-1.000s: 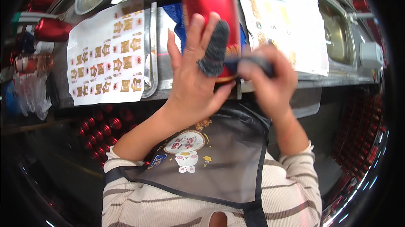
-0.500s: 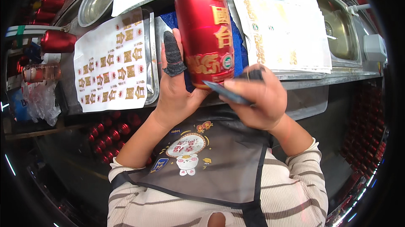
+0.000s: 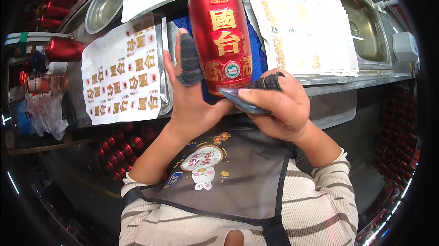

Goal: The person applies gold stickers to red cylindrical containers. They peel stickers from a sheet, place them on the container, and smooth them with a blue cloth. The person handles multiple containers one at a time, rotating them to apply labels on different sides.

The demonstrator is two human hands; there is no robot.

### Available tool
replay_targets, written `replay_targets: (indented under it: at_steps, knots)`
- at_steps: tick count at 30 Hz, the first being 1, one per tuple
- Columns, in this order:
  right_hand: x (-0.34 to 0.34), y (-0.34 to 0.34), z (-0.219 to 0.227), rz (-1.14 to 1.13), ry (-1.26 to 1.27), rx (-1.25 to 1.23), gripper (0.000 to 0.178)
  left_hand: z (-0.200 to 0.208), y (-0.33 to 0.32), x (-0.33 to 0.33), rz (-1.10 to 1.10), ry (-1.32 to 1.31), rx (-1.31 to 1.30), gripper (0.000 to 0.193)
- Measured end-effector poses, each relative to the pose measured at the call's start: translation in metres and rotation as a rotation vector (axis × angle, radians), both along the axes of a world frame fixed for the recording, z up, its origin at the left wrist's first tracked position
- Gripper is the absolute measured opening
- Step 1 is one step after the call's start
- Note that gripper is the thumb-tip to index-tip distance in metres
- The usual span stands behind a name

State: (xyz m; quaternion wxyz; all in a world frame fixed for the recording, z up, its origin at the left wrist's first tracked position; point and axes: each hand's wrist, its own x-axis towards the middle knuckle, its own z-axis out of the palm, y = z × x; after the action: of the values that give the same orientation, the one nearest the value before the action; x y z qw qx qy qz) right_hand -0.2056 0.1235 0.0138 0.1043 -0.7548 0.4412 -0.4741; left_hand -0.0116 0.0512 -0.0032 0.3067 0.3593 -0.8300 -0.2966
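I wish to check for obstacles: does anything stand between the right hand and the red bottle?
Yes: the dark tool in the right hand, its tip at the base of the bottle; whether they touch, I cannot tell. The left thumb is also close by. Nothing else visible.

A cream ribbed top (image 3: 324,195) with brown stripes is showing beneath a grey, black-edged apron (image 3: 249,177). A white cartoon animal (image 3: 202,178) is decorating the apron's front. Dark finger wraps (image 3: 189,60) are covering parts of the left hand (image 3: 192,106) and right hand (image 3: 283,106).
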Motion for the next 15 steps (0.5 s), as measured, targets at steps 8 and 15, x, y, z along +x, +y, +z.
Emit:
replay_targets:
  at_steps: [8,15]
  knots:
    - [-0.027,-0.011,-0.016,-0.196,-1.211,0.717,0.013,-0.004,-0.013,0.016,-0.068,-0.040,0.250,0.117]
    - [0.009,-0.020,-0.009,-0.199,-0.891,0.785,0.025,0.011,-0.013,-0.005,0.027,0.706,0.833,0.084]
